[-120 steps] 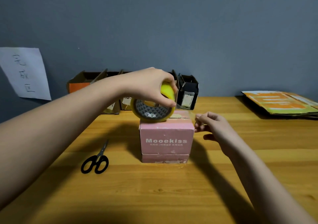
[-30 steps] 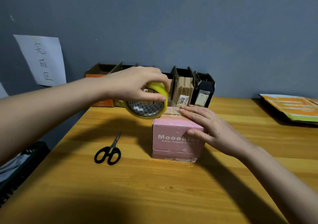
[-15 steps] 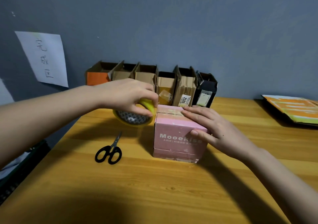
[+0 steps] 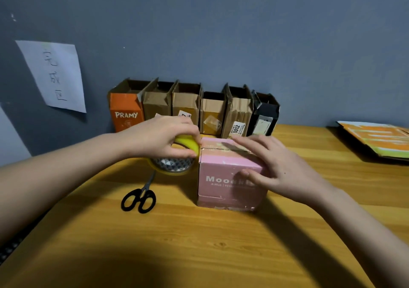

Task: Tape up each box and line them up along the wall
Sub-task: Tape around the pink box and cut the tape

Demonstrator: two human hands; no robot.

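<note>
From the head view, your left hand [image 4: 161, 136] is gripping the yellow tape roll [image 4: 177, 155] at the left top edge of the pink box [image 4: 228, 177], which is standing at the desk [image 4: 199, 243] centre. Your right hand [image 4: 281, 168] is lying flat and relaxed on the box. Black scissors [image 4: 140, 197] are lying at 9 o'clock of it, and a row of boxes [image 4: 192, 108] is standing at 12 o'clock along the wall [image 4: 221, 33].

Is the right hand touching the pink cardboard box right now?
Touching. The head view shows the right hand lying on the pink cardboard box: straight fingers across its taped top, thumb against the printed front face, with no gap visible.
</note>
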